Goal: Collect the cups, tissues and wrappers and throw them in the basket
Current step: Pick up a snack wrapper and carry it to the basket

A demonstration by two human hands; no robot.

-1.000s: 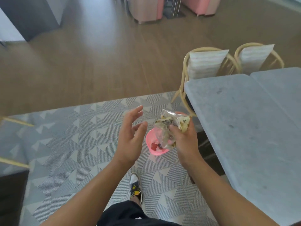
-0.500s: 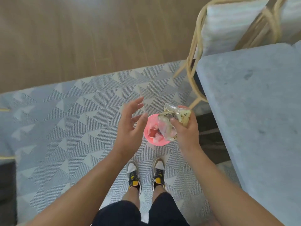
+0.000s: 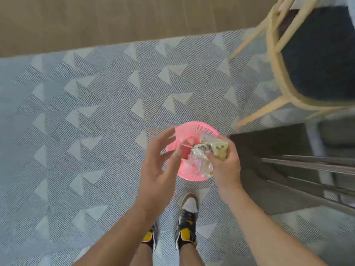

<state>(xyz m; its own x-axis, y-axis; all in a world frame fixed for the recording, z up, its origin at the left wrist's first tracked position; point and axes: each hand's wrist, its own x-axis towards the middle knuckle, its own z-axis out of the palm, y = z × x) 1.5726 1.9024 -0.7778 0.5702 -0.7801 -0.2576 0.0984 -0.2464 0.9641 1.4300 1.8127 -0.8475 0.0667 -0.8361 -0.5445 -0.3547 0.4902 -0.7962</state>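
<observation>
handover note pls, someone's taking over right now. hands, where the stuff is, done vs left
Right hand: shut on a bunch of crumpled wrappers, held directly above the pink basket.
Left hand: open, empty, fingers spread beside the basket's left rim.
Basket: stands on the patterned rug, just ahead of the person's shoes, next to the wooden chair. It already holds some trash, including a reddish piece; the rest is hard to make out.
Done: a handful collected and carried to the basket.
Left: release the wrappers into the basket. The table is not in view, so whether more remains to collect cannot be told.
</observation>
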